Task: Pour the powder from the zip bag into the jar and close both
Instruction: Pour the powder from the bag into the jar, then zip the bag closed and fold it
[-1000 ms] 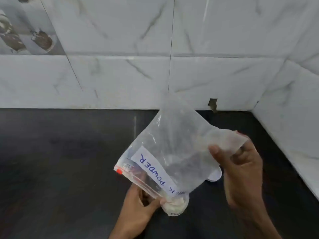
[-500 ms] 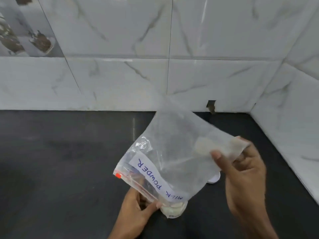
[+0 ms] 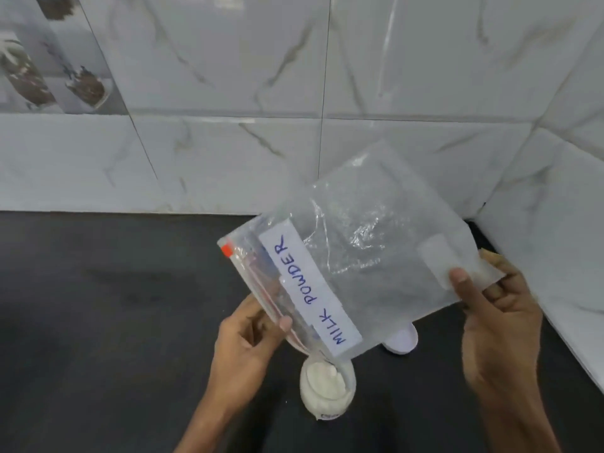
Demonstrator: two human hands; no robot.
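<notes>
A clear zip bag [image 3: 356,243] with a white label reading MILK POWDER is held tilted above the counter, its zip edge facing down-left. My left hand [image 3: 248,341] pinches the zip edge near its lower end. My right hand [image 3: 496,325] pinches the bag's bottom corner, raised to the right. Almost no powder shows inside the bag. Just below the bag's lowest corner stands a small open jar [image 3: 328,392] heaped with white powder. A white round lid [image 3: 403,340] lies on the counter behind the jar, partly hidden by the bag.
The dark counter [image 3: 114,322] runs left and toward me. White marble-look wall tiles [image 3: 228,158] close the back, and a second tiled wall [image 3: 562,223] closes the right side, forming a corner near my right hand.
The bag has lifted off the jar mouth and turned flatter, so the label faces me. The jar top with its heap of powder is now uncovered. My left hand rose along the zip edge.
</notes>
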